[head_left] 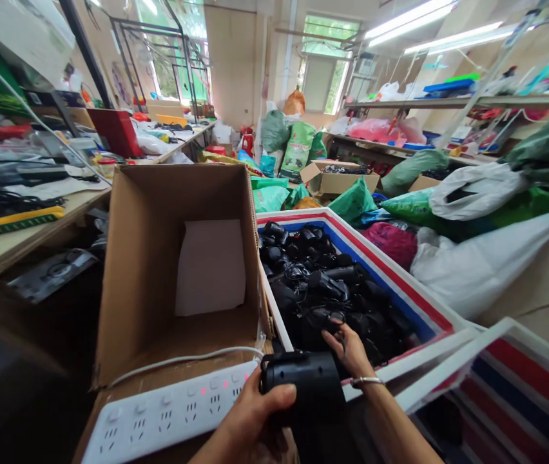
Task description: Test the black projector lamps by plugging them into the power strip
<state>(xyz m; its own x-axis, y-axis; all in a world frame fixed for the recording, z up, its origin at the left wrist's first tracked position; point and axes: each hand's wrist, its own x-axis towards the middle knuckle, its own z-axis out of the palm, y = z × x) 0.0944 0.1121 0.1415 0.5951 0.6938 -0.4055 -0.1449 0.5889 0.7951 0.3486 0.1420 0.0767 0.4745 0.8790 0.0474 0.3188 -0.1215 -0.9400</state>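
Note:
My left hand (260,406) is wrapped round a black cylindrical device (310,380), its thumb lying along the near side. The device looks like the body of a small black appliance; its exact kind does not show. To the right, my right hand (349,351) reaches over a white-framed bin (403,283) with a red, white and blue striped lining. Its thumb and fingers are pinched together at a dark thing I cannot make out. Inside the bin lies a heap of similar black devices (330,283), with thin black cords among them.
An upright cardboard box (144,258) with a pale sheet (211,267) inside stands left of the bin. Before it lies a white power strip (168,412) with lit red switches. A cluttered workbench (18,248) runs along the left; full sacks (491,264) crowd the right.

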